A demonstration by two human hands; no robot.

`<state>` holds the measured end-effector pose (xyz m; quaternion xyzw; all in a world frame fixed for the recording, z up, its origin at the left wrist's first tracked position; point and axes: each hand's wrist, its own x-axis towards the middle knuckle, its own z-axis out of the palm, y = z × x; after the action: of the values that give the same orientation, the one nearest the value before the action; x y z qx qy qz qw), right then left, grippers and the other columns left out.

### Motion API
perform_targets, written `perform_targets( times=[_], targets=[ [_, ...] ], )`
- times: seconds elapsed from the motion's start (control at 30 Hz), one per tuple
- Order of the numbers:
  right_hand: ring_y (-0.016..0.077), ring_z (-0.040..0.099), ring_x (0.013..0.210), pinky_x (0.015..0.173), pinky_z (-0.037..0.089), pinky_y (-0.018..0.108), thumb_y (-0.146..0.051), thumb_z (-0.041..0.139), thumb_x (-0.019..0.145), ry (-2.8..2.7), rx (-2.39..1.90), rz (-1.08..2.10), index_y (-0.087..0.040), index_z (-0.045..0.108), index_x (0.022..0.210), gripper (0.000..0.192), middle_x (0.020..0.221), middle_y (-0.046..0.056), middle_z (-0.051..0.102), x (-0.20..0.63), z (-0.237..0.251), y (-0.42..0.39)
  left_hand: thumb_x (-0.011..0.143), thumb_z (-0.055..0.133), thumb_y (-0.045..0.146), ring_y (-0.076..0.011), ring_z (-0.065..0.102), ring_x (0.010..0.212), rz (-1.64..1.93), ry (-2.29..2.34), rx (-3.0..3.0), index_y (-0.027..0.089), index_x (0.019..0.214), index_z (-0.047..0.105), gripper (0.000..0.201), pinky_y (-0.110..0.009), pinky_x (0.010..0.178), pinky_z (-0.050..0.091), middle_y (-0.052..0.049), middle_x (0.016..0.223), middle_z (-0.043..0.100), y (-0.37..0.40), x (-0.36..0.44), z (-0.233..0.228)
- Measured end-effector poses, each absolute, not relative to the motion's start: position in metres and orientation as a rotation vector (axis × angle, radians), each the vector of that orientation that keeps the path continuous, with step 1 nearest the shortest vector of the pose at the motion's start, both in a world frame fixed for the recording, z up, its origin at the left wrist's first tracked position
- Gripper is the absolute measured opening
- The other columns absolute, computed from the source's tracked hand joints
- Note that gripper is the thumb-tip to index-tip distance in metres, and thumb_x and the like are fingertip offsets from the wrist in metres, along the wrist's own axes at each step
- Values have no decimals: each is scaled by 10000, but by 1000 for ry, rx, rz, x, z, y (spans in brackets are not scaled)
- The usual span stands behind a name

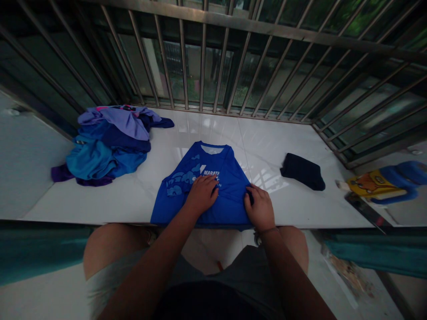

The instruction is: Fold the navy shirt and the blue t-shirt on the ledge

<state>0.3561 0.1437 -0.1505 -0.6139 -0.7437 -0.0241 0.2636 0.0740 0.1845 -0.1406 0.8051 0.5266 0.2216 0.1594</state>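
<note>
- Two bare knees nearest the camera, dark shorts between them, both forearms reaching forward over the ledge's front edge.
- Left hand flat on the blue shirt, palm down, fingers spread and relaxed over the white lettering, gripping nothing.
- Right hand at the shirt's right edge, fingers curled and pinching a fold of the blue cloth; thin band around the wrist.
- Blue shirt spread out on the white tiled ledge, hem at the near edge just above the knees, neck opening pointing away toward the bars, pale blue print on its left half.
- Folded dark garment to the right of the shirt, apart from it, lying on the same ledge.
- Heap of clothes at the ledge's far left, well apart from the shirt: teal and blue pieces underneath, lilac on top, a purple edge poking out at the lower left.
- Yellow and blue object off the ledge's right end, blurred, kind unclear.
- Metal window bars behind the ledge, green foliage dimly visible past them.
</note>
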Motion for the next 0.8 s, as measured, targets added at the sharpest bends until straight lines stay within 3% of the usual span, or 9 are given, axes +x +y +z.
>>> perform_targets(
  times=[0.8],
  targets=[
    [359, 722, 1285, 1168, 570, 558, -337, 576, 1106, -2006, -1663, -56, -159, 797, 1298, 342, 1394, 193, 788, 356, -152, 144, 1098, 610, 290, -317, 612, 1553, 628, 1511, 2309, 253, 1399, 775, 345, -605, 1376, 400, -104, 1638, 695, 185, 74, -140]
  ],
)
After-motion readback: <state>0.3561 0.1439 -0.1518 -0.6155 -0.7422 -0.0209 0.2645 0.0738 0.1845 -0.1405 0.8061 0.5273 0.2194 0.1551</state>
